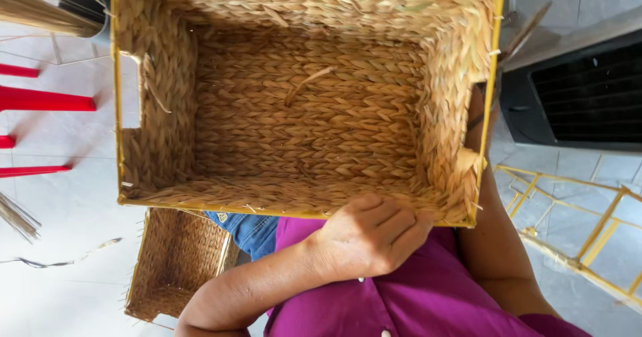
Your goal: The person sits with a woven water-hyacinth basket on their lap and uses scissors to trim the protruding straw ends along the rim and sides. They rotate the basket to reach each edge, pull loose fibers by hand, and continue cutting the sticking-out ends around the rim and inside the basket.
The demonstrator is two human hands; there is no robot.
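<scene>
A large rectangular woven-straw basket with a yellow frame (294, 103) is held on the lap. Its near rim is clasped by the left hand (368, 240); the right hand is hidden beyond the far-right handle slot, its grip undeterminable. The basket is judged light, stiff, best gripped at the frame.

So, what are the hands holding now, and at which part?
The left hand grips the large woven basket at its near rim, fingers curled over the edge. The right hand is hidden behind the basket's right wall, so its hold cannot be told.
</scene>
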